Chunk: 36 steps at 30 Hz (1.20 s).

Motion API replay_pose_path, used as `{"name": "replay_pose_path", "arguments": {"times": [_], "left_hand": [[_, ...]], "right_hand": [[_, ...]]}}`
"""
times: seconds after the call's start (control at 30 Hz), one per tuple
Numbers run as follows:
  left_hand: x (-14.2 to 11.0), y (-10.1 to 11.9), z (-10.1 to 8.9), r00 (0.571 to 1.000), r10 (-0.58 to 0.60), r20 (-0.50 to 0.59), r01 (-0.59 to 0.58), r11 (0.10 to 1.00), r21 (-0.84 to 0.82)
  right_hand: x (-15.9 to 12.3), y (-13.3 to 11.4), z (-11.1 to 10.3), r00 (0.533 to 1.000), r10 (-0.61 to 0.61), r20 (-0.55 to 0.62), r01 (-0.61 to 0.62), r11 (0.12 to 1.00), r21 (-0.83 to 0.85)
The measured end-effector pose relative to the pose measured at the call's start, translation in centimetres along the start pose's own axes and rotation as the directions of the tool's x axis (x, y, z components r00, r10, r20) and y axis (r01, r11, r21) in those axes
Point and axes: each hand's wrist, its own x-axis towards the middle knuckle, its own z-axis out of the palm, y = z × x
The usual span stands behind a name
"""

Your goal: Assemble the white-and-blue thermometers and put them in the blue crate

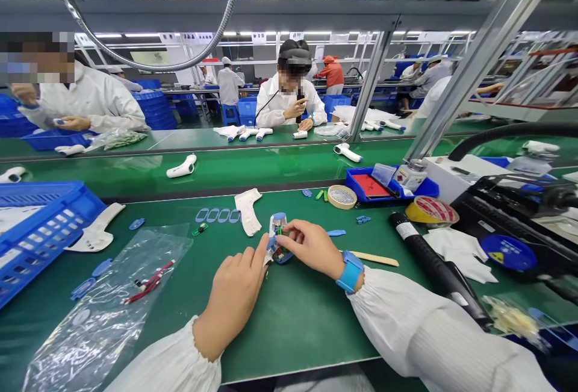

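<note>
An opened handheld thermometer (279, 221), white and blue with a green circuit board inside, is held just above the green bench mat between both my hands. My left hand (239, 283) grips it from the lower left, the fingers laid together along its side. From the right, my right hand (311, 246) has thumb and forefinger pinched at the circuit board, partly covering it. A white housing half (248, 211) lies just behind my left hand. Beside it is a row of oval blue rings (218, 216), with a small green circuit board (200, 229) in front.
To the left stand a blue basket (49, 205) and a clear plastic bag (112, 314) with red wires. A round dish (342, 197), blue tray (392, 184), wooden stick (374, 258) and black electric screwdriver (438, 265) lie right. Co-workers sit beyond the green conveyor (253, 166).
</note>
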Motion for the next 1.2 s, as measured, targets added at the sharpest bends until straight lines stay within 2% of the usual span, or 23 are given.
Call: {"name": "replay_pose_path", "arguments": {"times": [0.13,0.2,0.27,0.33,0.4,0.47,0.53,0.6,0.67,0.7,0.73,0.8,0.97,1.1,1.2], "left_hand": [[-0.6,1.0,-0.3,0.994,-0.034,0.105,0.041,0.997,-0.065],[-0.9,1.1,-0.8,0.976,-0.046,0.214,0.092,0.973,-0.212],[-0.9,0.4,-1.4,0.941,-0.027,0.337,0.177,0.889,-0.423],[-0.2,-1.1,-1.9,0.900,-0.019,0.435,0.312,0.725,-0.615],[1.1,-2.8,-1.9,0.872,-0.071,0.484,0.451,0.504,-0.737],[2.6,-4.1,-1.4,0.858,-0.101,0.504,0.511,0.264,-0.818],[4.0,-4.7,-0.5,0.862,0.011,0.507,0.506,0.043,-0.862],[5.0,-4.6,0.5,0.864,0.204,0.460,0.491,-0.143,-0.859],[5.4,-4.0,1.3,0.858,0.325,0.398,0.490,-0.281,-0.825],[5.4,-3.6,1.6,0.858,0.345,0.381,0.490,-0.325,-0.809],[5.4,-3.3,1.9,0.861,0.345,0.373,0.487,-0.350,-0.801],[5.1,-2.9,2.2,0.879,0.312,0.360,0.456,-0.334,-0.825],[4.5,-2.6,1.8,0.905,0.218,0.366,0.400,-0.135,-0.907],[3.9,-2.3,1.2,0.904,0.188,0.384,0.400,-0.059,-0.914],[3.5,-2.0,0.8,0.920,0.181,0.348,0.352,0.008,-0.936]], "right_hand": [[1.2,-0.3,0.4,0.998,-0.035,-0.045,0.031,0.997,-0.076],[1.8,-0.1,0.5,0.998,-0.027,-0.051,0.023,0.997,-0.076],[2.3,0.2,0.7,0.999,-0.018,-0.043,0.016,0.998,-0.055],[2.5,0.4,0.8,0.999,-0.020,-0.027,0.020,1.000,-0.016],[2.4,0.5,1.0,0.999,-0.028,-0.016,0.029,0.999,0.041],[2.2,0.4,1.1,0.999,-0.038,-0.007,0.039,0.993,0.113],[2.0,0.2,1.1,0.999,-0.052,0.008,0.049,0.978,0.201],[1.8,0.0,1.1,0.998,-0.065,0.024,0.055,0.955,0.292],[1.6,-0.1,1.2,0.997,-0.062,0.035,0.045,0.930,0.365],[1.5,-0.1,1.2,0.998,-0.053,0.040,0.034,0.919,0.392],[1.5,0.0,1.2,0.998,-0.040,0.046,0.018,0.911,0.412],[1.4,0.1,1.4,0.998,-0.005,0.060,-0.022,0.898,0.439],[1.1,0.0,1.5,0.995,0.062,0.074,-0.090,0.874,0.478],[0.7,-0.7,1.2,0.990,0.034,0.138,-0.101,0.853,0.512],[0.5,-1.0,1.0,0.985,0.031,0.169,-0.111,0.864,0.491]]}}
